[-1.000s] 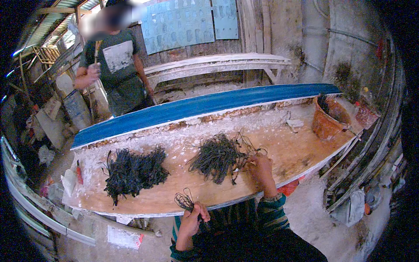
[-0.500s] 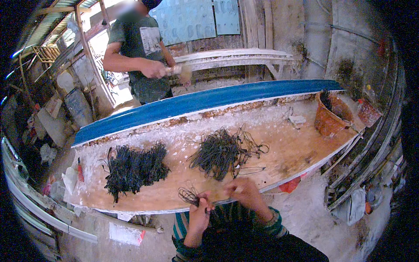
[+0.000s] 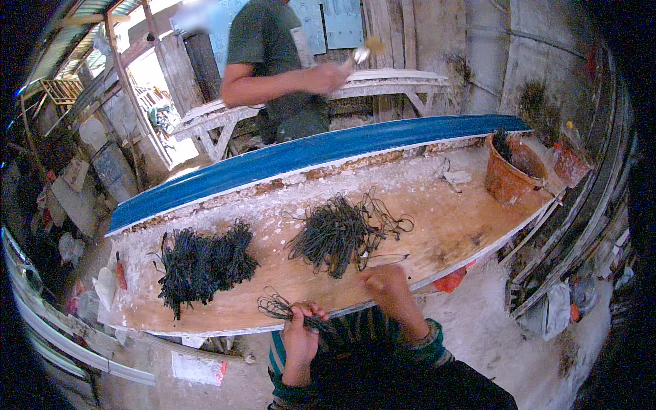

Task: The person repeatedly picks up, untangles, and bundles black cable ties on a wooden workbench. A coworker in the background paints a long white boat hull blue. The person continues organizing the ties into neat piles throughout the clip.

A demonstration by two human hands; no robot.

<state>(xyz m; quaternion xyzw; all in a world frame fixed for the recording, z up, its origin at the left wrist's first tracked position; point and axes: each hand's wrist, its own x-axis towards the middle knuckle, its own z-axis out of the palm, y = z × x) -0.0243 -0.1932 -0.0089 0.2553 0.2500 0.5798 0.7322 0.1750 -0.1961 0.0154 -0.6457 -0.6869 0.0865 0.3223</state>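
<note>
My left hand (image 3: pixel 299 342) is closed on a small bunch of thin dark cord loops (image 3: pixel 275 304), which fan out past the fingers at the table's near edge. To its right, my right hand (image 3: pixel 388 283) is curled shut over the tabletop; whatever its fingers hold is hidden. Just beyond the right hand lies a loose, tangled pile of dark cord loops (image 3: pixel 331 236), with one loop end trailing toward the fingers. Neatly gathered bundles of the same dark cord (image 3: pixel 205 266) lie in a row on the left.
The wooden table (image 3: pixel 437 232) has a raised blue board (image 3: pixel 307 150) along its far side. An orange bucket (image 3: pixel 506 174) with dark material stands at the right end, beside a reddish container (image 3: pixel 570 164). Beyond the board, a co-worker (image 3: pixel 273 68) holds a brush.
The bunch in my left hand has shifted slightly left, its loops spread wider. My right hand has moved a little right and up. The co-worker has moved right, raising the brush.
</note>
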